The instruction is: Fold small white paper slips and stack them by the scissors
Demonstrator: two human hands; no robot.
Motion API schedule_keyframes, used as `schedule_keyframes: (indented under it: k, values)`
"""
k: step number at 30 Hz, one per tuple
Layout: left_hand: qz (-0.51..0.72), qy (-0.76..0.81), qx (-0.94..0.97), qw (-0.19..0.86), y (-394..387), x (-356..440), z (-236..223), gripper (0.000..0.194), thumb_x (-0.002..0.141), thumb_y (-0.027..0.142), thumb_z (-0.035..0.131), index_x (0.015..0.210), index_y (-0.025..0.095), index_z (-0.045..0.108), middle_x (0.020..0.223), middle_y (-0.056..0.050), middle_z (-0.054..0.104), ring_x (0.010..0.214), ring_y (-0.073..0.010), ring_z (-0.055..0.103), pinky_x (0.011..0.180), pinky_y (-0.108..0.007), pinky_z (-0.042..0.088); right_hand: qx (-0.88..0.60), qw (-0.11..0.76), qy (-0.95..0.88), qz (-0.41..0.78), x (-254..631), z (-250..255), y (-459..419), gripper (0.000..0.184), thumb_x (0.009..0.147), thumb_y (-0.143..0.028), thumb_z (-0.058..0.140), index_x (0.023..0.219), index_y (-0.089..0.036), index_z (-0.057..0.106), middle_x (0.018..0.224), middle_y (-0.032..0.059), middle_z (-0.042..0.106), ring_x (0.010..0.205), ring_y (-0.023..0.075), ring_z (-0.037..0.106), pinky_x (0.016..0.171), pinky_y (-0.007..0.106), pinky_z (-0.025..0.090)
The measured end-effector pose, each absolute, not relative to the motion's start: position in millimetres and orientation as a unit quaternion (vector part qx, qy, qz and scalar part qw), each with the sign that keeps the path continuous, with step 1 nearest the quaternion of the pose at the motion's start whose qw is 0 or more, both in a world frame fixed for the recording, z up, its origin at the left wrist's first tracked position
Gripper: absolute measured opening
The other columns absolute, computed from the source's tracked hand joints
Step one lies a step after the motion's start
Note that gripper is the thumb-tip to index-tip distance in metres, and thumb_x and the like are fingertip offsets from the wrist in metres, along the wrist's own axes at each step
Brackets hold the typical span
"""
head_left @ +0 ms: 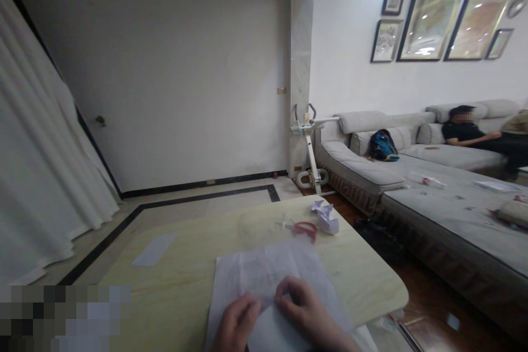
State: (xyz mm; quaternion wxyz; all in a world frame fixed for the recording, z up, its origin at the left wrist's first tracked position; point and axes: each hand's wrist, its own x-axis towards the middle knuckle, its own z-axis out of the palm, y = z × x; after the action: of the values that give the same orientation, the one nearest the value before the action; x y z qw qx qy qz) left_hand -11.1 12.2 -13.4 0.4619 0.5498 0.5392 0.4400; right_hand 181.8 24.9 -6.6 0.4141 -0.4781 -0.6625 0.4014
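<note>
A thin, creased white sheet [247, 269] lies on the pale wooden table in front of me. My left hand [239, 319] is over its near part, thumb and fingers pressed together. Facing it from the right, my right hand [301, 305] has its fingers curled into a pinch. A fold or edge of the sheet runs between the two sets of fingertips, and both hands seem to grip it there; blur hides the exact hold. Beyond the sheet lie red-handled scissors [305, 229], with crumpled white paper [328, 220] at the table's far right corner.
On the left of the table [185, 280] rests a flat white paper strip [154, 249]. A grey sofa [437, 187] stands to the right, with a blue backpack [383, 146] and a seated person [466, 126]. An exercise machine [311, 154] is behind the table; a white curtain [41, 165] hangs left.
</note>
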Motion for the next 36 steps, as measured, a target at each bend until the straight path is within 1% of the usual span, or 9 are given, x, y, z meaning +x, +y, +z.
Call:
schedule_keyframes:
  k: [5, 8, 12, 20, 24, 26, 30, 34, 36]
  values:
    - [0.440, 0.534, 0.557, 0.459, 11.8, -10.2, -10.4, 0.034, 0.079, 0.053, 0.061, 0.089, 0.024, 0.076, 0.080, -0.003, 0.076, 0.081, -0.0246, 0.070, 0.078, -0.029, 0.056, -0.479, 0.413, -0.659, 0.407, 182.1, -6.5, 24.6, 0.012, 0.080, -0.027, 0.057, 0.078, -0.018, 0.064, 0.081, 0.0043, 0.067, 0.083, 0.0224, 0.062, 0.077, 0.031, 0.046]
    - [0.439, 0.526, 0.565, 0.460, 8.5, -8.9, 0.4, 0.028, 0.078, 0.051, 0.065, 0.076, 0.025, 0.075, 0.082, -0.004, 0.077, 0.088, -0.0254, 0.071, 0.081, -0.027, 0.056, -0.482, 0.410, -0.663, 0.399, 182.5, -5.7, 24.4, 0.012, 0.080, -0.027, 0.057, 0.078, -0.018, 0.065, 0.082, 0.0041, 0.068, 0.083, 0.0224, 0.062, 0.079, 0.031, 0.046]
    - [0.451, 0.528, 0.557, 0.455, 3.7, -7.8, 10.0, 0.026, 0.079, 0.048, 0.064, 0.088, 0.026, 0.076, 0.088, -0.004, 0.078, 0.091, -0.0253, 0.071, 0.084, -0.027, 0.056, -0.485, 0.407, -0.663, 0.399, 182.0, -4.3, 24.7, 0.013, 0.080, -0.029, 0.057, 0.077, -0.018, 0.064, 0.080, 0.0045, 0.068, 0.082, 0.0227, 0.062, 0.078, 0.031, 0.046]
    - [0.435, 0.534, 0.584, 0.429, 6.0, -7.7, 14.0, 0.024, 0.077, 0.048, 0.066, 0.074, 0.027, 0.076, 0.077, -0.002, 0.077, 0.080, -0.0246, 0.071, 0.076, -0.027, 0.058, -0.474, 0.410, -0.663, 0.409, 181.7, -5.4, 24.6, 0.014, 0.081, -0.028, 0.056, 0.078, -0.017, 0.065, 0.081, 0.0049, 0.067, 0.083, 0.0230, 0.062, 0.079, 0.033, 0.046]
    - [0.440, 0.531, 0.574, 0.442, 7.4, -8.4, 7.5, 0.024, 0.078, 0.047, 0.065, 0.071, 0.026, 0.075, 0.079, -0.004, 0.077, 0.086, -0.0259, 0.072, 0.081, -0.028, 0.057, -0.482, 0.410, -0.661, 0.403, 183.3, -8.7, 25.0, 0.012, 0.081, -0.027, 0.058, 0.081, -0.018, 0.066, 0.085, 0.0044, 0.068, 0.087, 0.0230, 0.061, 0.082, 0.033, 0.046]
    - [0.446, 0.534, 0.563, 0.446, 8.7, -9.4, 0.3, 0.026, 0.078, 0.049, 0.065, 0.077, 0.026, 0.076, 0.087, -0.004, 0.078, 0.092, -0.0267, 0.071, 0.085, -0.029, 0.056, -0.482, 0.408, -0.662, 0.404, 183.6, -10.2, 25.2, 0.013, 0.082, -0.028, 0.058, 0.080, -0.018, 0.066, 0.084, 0.0043, 0.068, 0.086, 0.0228, 0.061, 0.081, 0.032, 0.046]
    - [0.450, 0.528, 0.557, 0.456, 10.5, -11.5, -11.4, 0.040, 0.078, 0.055, 0.064, 0.101, 0.024, 0.075, 0.101, -0.006, 0.077, 0.094, -0.0280, 0.071, 0.083, -0.032, 0.057, -0.484, 0.407, -0.664, 0.399, 183.0, -10.4, 24.8, 0.015, 0.084, -0.030, 0.057, 0.081, -0.018, 0.066, 0.084, 0.0041, 0.068, 0.085, 0.0222, 0.061, 0.080, 0.031, 0.045]
    - [0.457, 0.536, 0.553, 0.444, 8.9, -11.3, -9.6, 0.031, 0.079, 0.053, 0.065, 0.085, 0.026, 0.077, 0.097, -0.006, 0.078, 0.099, -0.0281, 0.069, 0.090, -0.031, 0.053, -0.485, 0.410, -0.661, 0.400, 182.4, -9.3, 24.8, 0.012, 0.083, -0.026, 0.058, 0.080, -0.019, 0.066, 0.083, 0.0036, 0.068, 0.085, 0.0215, 0.062, 0.081, 0.030, 0.046]
    - [0.447, 0.531, 0.560, 0.452, 8.1, -10.6, -6.1, 0.031, 0.079, 0.052, 0.065, 0.090, 0.026, 0.077, 0.088, -0.005, 0.078, 0.091, -0.0274, 0.070, 0.086, -0.031, 0.055, -0.481, 0.412, -0.661, 0.403, 182.4, -9.1, 24.8, 0.011, 0.083, -0.027, 0.058, 0.080, -0.019, 0.066, 0.084, 0.0035, 0.069, 0.086, 0.0215, 0.062, 0.080, 0.030, 0.046]
